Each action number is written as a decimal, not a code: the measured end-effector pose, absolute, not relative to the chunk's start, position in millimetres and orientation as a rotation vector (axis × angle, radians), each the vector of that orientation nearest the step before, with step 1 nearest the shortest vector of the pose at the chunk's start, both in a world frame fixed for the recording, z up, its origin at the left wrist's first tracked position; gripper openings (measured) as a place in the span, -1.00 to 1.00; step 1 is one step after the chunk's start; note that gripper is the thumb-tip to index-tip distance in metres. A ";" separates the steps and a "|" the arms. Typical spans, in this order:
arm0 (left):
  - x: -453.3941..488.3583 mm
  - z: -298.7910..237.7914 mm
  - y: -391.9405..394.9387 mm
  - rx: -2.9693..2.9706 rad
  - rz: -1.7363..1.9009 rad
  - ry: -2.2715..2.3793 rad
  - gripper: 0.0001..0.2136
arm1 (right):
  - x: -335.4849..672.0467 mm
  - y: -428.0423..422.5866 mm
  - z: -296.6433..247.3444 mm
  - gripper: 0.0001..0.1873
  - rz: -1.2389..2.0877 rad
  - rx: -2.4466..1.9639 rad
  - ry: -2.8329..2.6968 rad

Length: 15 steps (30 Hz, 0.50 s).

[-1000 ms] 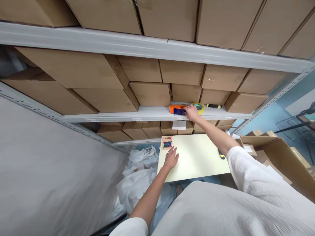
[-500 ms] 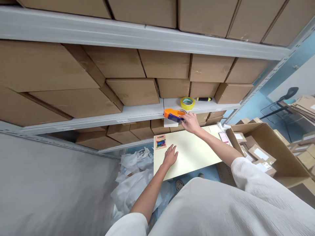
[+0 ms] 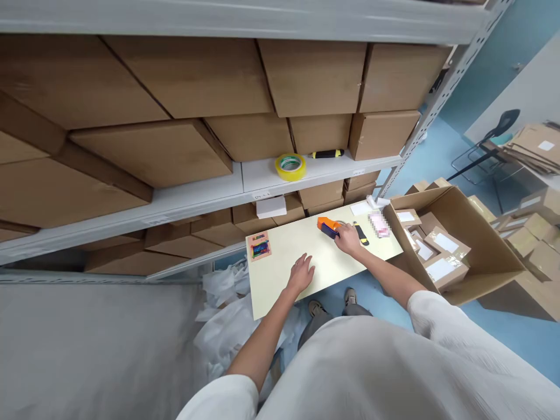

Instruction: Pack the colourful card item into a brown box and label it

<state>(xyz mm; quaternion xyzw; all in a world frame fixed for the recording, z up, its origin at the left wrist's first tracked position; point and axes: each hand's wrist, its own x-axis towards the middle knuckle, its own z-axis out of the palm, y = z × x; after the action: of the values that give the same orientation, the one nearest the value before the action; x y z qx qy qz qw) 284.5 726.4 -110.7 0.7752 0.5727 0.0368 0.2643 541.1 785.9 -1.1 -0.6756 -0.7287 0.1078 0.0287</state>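
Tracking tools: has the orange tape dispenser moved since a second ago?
Yes. The tape dispenser left the shelf by the yellow roll; right hand holds it at the table.

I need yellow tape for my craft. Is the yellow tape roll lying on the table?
No, the yellow tape roll sits up on the grey shelf, above the table.

The pale yellow tabletop (image 3: 275, 280) carries an orange-and-blue tape dispenser (image 3: 327, 226) and a pink-edged, multicoloured card (image 3: 259, 246), while above the tabletop a yellow tape roll (image 3: 290, 166) sits on a light grey shelf (image 3: 210, 195) among plain brown boxes (image 3: 175, 146).
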 end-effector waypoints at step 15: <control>301.1 -158.9 701.3 2.025 -0.009 1.545 -0.53 | 599.3 785.3 -115.8 -0.61 0.686 -2.364 -1.977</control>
<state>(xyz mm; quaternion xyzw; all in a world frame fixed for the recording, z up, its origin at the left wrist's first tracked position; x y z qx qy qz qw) 301.1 701.3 -158.9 0.7601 0.5800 -0.0034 0.2930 599.3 785.3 -115.8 -0.7487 -0.6262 0.2174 -0.0078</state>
